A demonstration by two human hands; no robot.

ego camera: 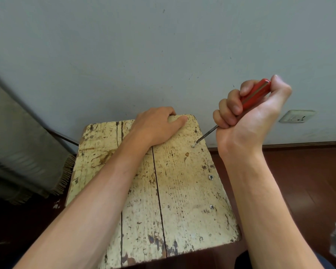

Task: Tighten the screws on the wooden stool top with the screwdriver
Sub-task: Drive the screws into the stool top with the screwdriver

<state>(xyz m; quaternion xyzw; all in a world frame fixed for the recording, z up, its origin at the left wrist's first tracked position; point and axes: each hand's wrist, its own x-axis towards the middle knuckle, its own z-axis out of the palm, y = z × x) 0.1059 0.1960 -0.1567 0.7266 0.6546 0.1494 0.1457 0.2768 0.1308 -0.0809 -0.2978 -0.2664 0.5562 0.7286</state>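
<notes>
A red-handled screwdriver (pixel 255 91) is held fist-tight in the right grip (pixel 248 111), its tip set on a raised screw (pixel 194 145) near the far right corner of the wooden stool top (pixel 182 191). The stool's far edge is clasped by the left grip (pixel 155 127).

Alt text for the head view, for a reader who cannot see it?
The right hand grips a red-handled screwdriver, its tip on a raised screw near the right edge of a wooden stool top. The left hand holds the far edge; two other screws lie nearer.
</notes>
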